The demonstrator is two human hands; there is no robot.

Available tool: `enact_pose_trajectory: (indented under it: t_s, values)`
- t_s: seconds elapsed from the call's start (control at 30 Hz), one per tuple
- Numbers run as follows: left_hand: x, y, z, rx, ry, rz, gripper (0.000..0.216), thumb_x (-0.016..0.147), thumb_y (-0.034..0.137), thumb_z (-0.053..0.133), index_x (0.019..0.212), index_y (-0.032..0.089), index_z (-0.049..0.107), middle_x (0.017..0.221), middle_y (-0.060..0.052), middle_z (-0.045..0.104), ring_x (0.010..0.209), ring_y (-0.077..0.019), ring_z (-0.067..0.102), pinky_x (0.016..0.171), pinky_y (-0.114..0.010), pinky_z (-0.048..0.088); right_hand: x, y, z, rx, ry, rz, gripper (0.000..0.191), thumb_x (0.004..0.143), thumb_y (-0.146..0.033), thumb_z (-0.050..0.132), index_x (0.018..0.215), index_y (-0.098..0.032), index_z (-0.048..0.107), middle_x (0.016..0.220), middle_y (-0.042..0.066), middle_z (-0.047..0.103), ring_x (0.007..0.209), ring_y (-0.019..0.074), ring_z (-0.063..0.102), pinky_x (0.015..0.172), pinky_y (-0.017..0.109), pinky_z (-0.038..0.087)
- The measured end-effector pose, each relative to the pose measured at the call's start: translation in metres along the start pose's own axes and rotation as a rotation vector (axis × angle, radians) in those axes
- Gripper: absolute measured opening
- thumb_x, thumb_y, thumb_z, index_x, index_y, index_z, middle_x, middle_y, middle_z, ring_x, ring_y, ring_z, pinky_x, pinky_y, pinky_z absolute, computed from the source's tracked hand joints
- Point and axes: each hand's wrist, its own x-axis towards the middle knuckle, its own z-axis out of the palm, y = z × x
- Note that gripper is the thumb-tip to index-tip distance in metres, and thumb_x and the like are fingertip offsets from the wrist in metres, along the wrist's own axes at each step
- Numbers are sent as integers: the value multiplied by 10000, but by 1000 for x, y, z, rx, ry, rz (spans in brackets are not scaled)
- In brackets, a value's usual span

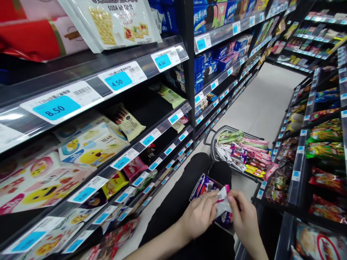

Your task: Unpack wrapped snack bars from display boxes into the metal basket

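A small white snack packet with a pink end point(223, 202) is pinched between both hands, above my lap. My left hand point(200, 213) has its fingers closed around the packet's left side. With thumb and fingers, my right hand point(244, 211) grips its right edge. Under the hands, an open box of purple snack packets point(204, 185) rests on my black-trousered legs point(179, 195); the hands and the packet cover part of it. Print on the held packet is too blurred to read.
Beyond my knees a dark-rimmed basket point(214, 150) of colourful snack packets stands on the pale floor point(261, 101). Shelves of biscuits with a price-tag rail point(116, 80) rise close on my left. A rack of bagged snacks point(326, 150) lines the right side of the narrow aisle.
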Motion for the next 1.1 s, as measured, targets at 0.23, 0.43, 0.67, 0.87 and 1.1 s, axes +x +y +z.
enact_pose_trajectory:
  t_s: [0.23, 0.43, 0.67, 0.87, 1.1]
  values:
    - [12, 7, -7, -190, 39, -188, 212, 959, 108, 371, 949, 155, 578, 938, -75, 710, 898, -170, 685, 790, -286, 565, -7, -12, 8, 91, 98, 252, 249, 931, -395, 505, 831, -203, 628, 706, 14, 671, 623, 146, 627, 570, 203, 483]
    - [14, 0, -12, -291, -70, -263, 244, 975, 160, 354, 942, 163, 596, 858, -50, 706, 779, -163, 681, 744, -270, 562, -17, -12, 15, 76, 141, 512, 391, 898, -551, 485, 796, -192, 601, 605, 2, 582, 504, 143, 523, 475, 230, 419]
    - [-2, -4, -26, -269, -325, -271, 275, 958, 163, 406, 1221, 171, 486, 1160, -77, 675, 1047, -169, 658, 926, -274, 528, -31, 0, 16, 200, 184, 592, 415, 864, -582, 528, 828, -177, 613, 701, 24, 621, 620, 168, 568, 575, 255, 464]
    - [-11, -5, -24, -2, -201, -96, 269, 960, 107, 284, 946, 136, 551, 760, -79, 666, 692, -201, 655, 652, -300, 557, -33, -7, 18, 214, 148, 574, 421, 865, -584, 526, 823, -178, 625, 688, 15, 602, 618, 153, 549, 574, 241, 448]
    - [-11, -6, -34, -129, -399, -187, 257, 955, 141, 330, 867, 146, 572, 737, -67, 634, 701, -200, 620, 704, -313, 519, -29, -6, 15, 389, 61, 732, 442, 801, -624, 591, 777, -182, 593, 585, -27, 499, 496, 117, 435, 428, 213, 372]
